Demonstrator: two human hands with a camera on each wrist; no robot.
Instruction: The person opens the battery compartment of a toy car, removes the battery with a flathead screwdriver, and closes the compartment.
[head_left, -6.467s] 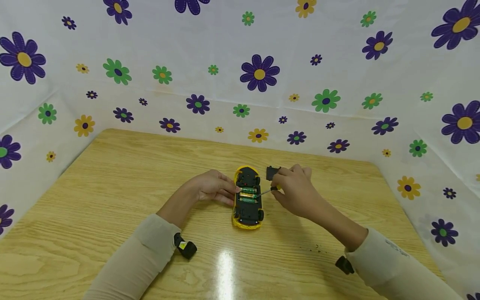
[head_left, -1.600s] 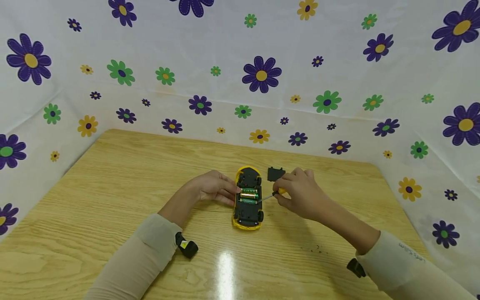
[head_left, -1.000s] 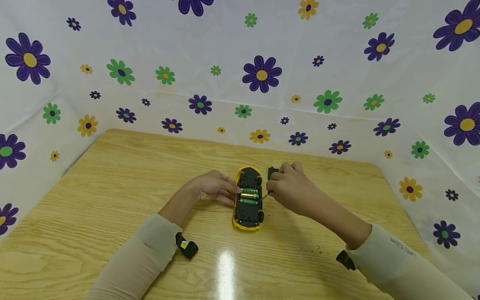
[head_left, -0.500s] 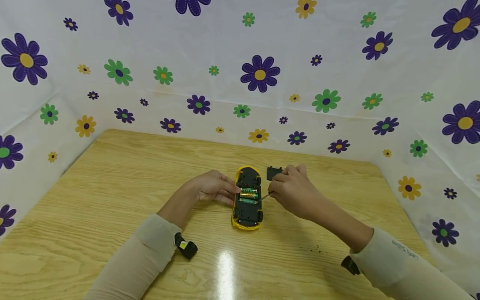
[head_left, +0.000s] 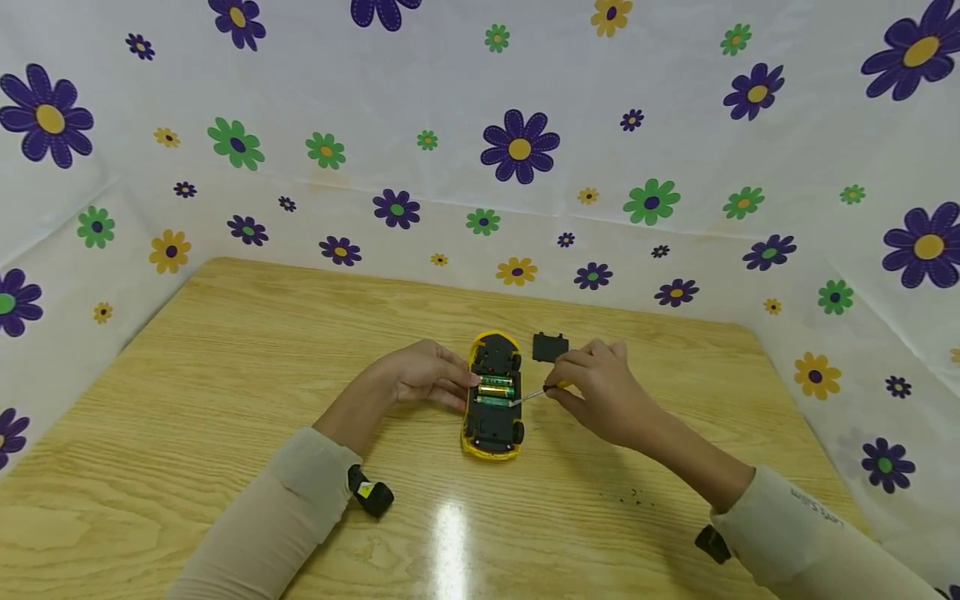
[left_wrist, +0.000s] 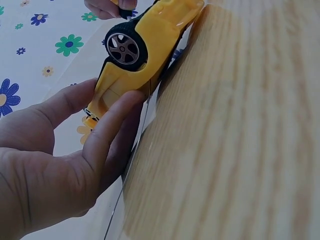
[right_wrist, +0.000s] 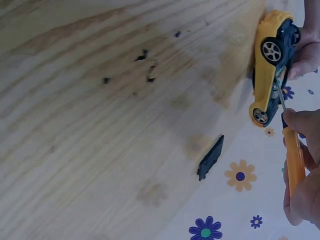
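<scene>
A yellow toy car [head_left: 497,429] lies upside down on the table, its black underside up and its battery compartment uncovered. Three green-and-gold batteries [head_left: 495,390] sit side by side across it. My left hand [head_left: 423,375] holds the car's left side, thumb at the upper edge and fingers along the body [left_wrist: 115,87]. In my right hand [head_left: 603,392] is a screwdriver with an orange-yellow handle [right_wrist: 295,155]. Its thin metal shaft [head_left: 531,395] reaches into the compartment, tip at the right end of the battery nearest me. The black battery cover [head_left: 550,347] lies just beyond the right hand.
Several tiny dark bits [right_wrist: 145,55] are scattered on the wooden table [head_left: 262,358], right of the car and nearer me. A white cloth with printed flowers [head_left: 420,75] walls off the back and sides.
Since the earliest frame, the screwdriver tip has gone from the middle battery to the nearest one. Lately my right hand has drawn back slightly rightward, baring the cover more; the car has shifted slightly left.
</scene>
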